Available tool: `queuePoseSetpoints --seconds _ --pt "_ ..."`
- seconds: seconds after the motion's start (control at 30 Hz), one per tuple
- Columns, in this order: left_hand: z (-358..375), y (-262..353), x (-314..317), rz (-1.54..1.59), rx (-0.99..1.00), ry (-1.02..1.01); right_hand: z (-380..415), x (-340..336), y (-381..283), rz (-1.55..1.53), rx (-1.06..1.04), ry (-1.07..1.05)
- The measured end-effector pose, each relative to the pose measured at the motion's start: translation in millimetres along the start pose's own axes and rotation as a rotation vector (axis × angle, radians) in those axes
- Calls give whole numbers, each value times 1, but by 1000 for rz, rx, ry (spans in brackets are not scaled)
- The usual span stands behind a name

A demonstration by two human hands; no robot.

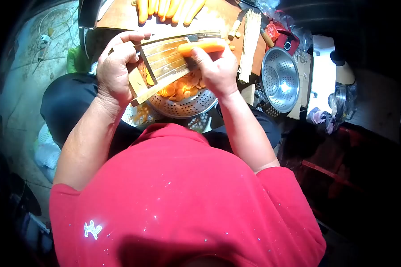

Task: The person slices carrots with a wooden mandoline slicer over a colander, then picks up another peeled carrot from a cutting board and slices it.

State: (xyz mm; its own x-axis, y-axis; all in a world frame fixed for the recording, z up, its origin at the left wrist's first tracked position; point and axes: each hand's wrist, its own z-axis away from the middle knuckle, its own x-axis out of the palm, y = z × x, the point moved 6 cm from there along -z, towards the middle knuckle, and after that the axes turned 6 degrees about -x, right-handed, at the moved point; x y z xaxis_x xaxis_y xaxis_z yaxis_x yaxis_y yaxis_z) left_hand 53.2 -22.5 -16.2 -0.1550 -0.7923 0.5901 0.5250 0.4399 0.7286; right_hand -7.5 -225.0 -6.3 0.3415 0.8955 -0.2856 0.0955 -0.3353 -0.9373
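Observation:
My left hand [116, 66] is closed around the left end of a wooden slicer board [167, 58], which is tilted over a metal colander. In my right hand [217, 69] is a peeled carrot [202, 46], lying across the right part of the board, with my thumb on its near side. Under the board, the perforated colander [182, 108] holds many round orange slices [182, 87]. Several whole peeled carrots [169, 8] lie side by side beyond the board.
The carrots rest on a brown board [120, 17]. At the right are a bundle of pale straw [250, 44], a second metal colander [280, 79], a red object [286, 41], a long white panel [323, 75] and plastic bags. A green item [77, 60] is at the left.

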Motion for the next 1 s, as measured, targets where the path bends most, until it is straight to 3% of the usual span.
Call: queuePoseSetpoints --seconds 0.1,0.17,0.27,0.37,0.43,0.53,0.57,0.63,0.7,0.83,0.97,1.0 --pt "-7 0 6 43 22 -9 -25 -36 47 -23 222 66" --pt "-12 -2 12 80 25 -31 -35 -62 62 138 166 235" --pt "-8 3 9 25 37 -16 -24 -38 47 16 148 152" --pt "-11 1 11 33 41 -13 -7 -5 -22 -36 0 54" --pt "-12 -3 11 70 49 -24 -12 -12 5 -6 -23 67" --pt "-10 -3 11 85 27 -25 -27 -40 30 84 222 91" --pt "-9 -2 12 88 29 -25 -33 -62 82 109 189 242" --pt "-9 0 13 71 23 -20 -31 -57 63 169 238 232" --pt "-10 -1 11 71 13 -19 -25 -39 37 62 236 92" --pt "-11 -4 12 95 17 -26 -6 -7 4 1 -30 42" --pt "-11 -3 10 102 20 -27 -27 -44 53 99 227 76" --pt "-11 -2 10 61 19 -37 -31 -53 60 136 256 205"
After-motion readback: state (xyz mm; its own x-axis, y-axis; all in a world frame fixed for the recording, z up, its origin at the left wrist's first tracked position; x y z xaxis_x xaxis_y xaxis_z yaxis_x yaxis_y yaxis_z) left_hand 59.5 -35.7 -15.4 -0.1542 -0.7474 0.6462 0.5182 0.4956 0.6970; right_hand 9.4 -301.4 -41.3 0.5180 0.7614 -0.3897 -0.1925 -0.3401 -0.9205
